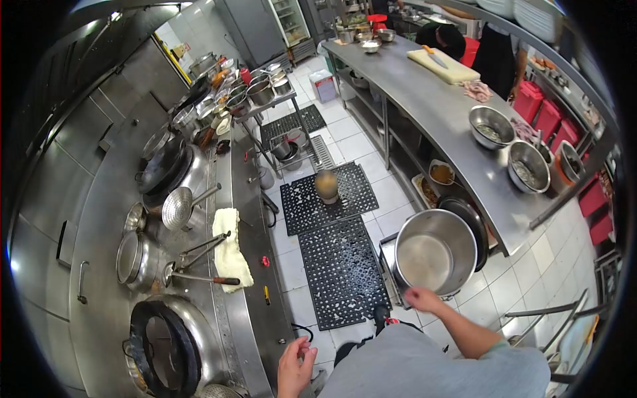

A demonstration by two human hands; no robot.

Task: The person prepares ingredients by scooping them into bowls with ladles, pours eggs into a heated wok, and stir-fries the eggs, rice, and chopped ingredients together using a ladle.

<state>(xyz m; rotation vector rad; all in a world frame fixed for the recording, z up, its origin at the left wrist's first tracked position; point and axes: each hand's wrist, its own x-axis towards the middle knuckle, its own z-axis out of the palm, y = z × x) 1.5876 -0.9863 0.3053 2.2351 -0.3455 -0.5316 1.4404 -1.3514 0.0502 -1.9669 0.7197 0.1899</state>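
My left hand point(296, 367) is at the bottom, beside the steel range's front edge. Its fingers are loosely bent and apart, with nothing in them. My right hand point(422, 300) is in front of the near rim of a large steel stockpot point(436, 232). Its fingers look curled but are smeared, and whether it touches the pot is unclear. The inside of the pot shows a bare, pale bottom. A folded pale yellow towel point(231, 252) lies along the range's edge. Near it rest a ladle point(199, 274) and a round strainer point(178, 208).
Black rubber mats point(342, 272) cover the tiled aisle; a blurred brownish container point(326, 186) appears over one. Woks point(166, 345) line the range. The right-hand steel counter point(424, 99) carries bowls point(491, 127), a cutting board point(434, 66) and a knife. People stand behind it.
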